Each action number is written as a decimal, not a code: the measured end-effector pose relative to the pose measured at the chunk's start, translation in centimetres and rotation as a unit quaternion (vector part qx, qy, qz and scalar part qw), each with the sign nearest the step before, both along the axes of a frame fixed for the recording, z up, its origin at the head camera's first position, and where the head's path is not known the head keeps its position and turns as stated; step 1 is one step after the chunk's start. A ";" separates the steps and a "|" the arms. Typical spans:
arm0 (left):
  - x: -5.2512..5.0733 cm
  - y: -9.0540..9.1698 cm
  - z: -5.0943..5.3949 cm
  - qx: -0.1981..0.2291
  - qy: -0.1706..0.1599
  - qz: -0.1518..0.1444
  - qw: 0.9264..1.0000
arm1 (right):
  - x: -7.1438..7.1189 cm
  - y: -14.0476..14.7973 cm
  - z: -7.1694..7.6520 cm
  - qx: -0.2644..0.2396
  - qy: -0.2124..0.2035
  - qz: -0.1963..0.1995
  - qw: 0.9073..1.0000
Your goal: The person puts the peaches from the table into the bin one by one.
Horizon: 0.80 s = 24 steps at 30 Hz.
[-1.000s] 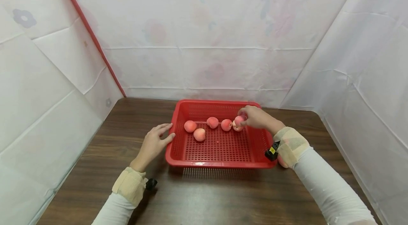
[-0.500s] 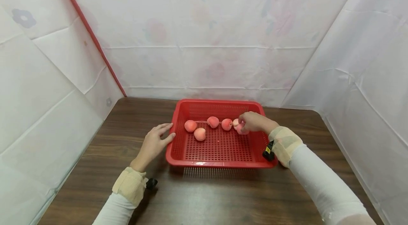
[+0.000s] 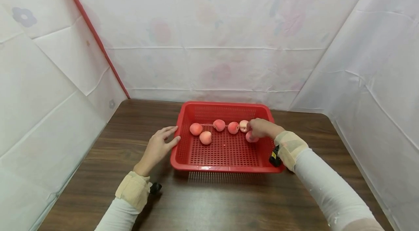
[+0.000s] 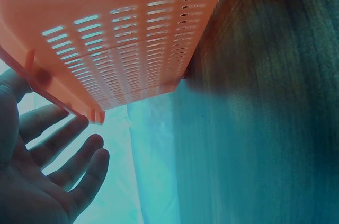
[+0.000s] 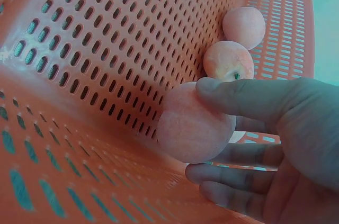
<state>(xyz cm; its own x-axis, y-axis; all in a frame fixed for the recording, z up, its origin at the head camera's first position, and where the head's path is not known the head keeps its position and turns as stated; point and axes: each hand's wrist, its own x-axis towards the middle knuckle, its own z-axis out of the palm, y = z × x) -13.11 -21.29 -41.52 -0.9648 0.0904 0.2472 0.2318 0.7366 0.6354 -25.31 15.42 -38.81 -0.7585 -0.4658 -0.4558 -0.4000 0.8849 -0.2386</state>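
A red plastic basket (image 3: 226, 168) with slotted walls stands on the table. Inside its right end, my right hand (image 3: 263, 128) holds a pinkish peach (image 3: 251, 136) low near the basket floor. In the right wrist view the thumb lies on top of this peach (image 5: 193, 128) and the fingers are at its far side. A paler peach (image 3: 243, 126) sits just behind it. My left hand (image 3: 157, 149) touches the basket's left rim with thumb and fingertips, fingers spread; the left wrist view shows them along the rim (image 4: 58, 99).
Further left in the basket lie several more peaches, among them a red one (image 3: 233, 127), one at the back (image 3: 219, 125) and a pale one (image 3: 205, 138). Dark wooden table (image 3: 209, 205) surrounds the basket. White patterned sheets (image 3: 209, 34) enclose the back and sides.
My right hand has come down and toward me with the peach, from above the paler peach to the basket floor in front of it. My left hand has stayed at the rim.
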 end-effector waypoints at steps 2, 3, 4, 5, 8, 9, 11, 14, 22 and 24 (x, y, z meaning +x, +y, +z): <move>0.0 0.0 0.0 0.001 0.001 0.002 1.000 | -0.1 -0.1 0.0 0.005 -0.001 -0.001 1.000; 0.0 0.0 0.0 0.001 0.000 0.004 1.000 | -0.1 -0.2 0.0 0.007 -0.004 -0.003 1.000; 0.0 0.0 -0.1 0.002 -0.001 0.006 1.000 | -0.2 -0.3 -0.1 0.010 -0.008 -0.006 1.000; 0.0 0.0 -0.1 0.002 -0.003 0.008 1.000 | -0.2 -0.3 -0.3 0.012 -0.012 -0.008 1.000; 0.0 0.1 -0.1 0.004 -0.005 0.013 1.000 | -0.3 -0.5 -0.6 0.018 -0.017 -0.011 1.000; 0.1 0.1 -0.1 0.004 -0.005 0.015 1.000 | -0.4 -0.5 -0.7 0.020 -0.017 -0.011 1.000; 0.1 0.2 -0.1 0.004 -0.004 0.015 1.000 | -0.3 -0.5 -0.8 0.020 -0.015 -0.013 1.000; 0.1 0.3 0.0 0.001 -0.001 0.016 1.000 | -0.3 -0.5 -0.6 0.019 -0.014 -0.017 1.000; 0.1 0.3 0.1 -0.003 0.023 0.016 1.000 | -0.2 0.3 1.0 -0.003 0.030 0.026 0.999; 0.1 0.3 0.0 -0.004 0.028 0.016 0.999 | -0.1 0.5 1.3 -0.010 0.037 0.030 0.999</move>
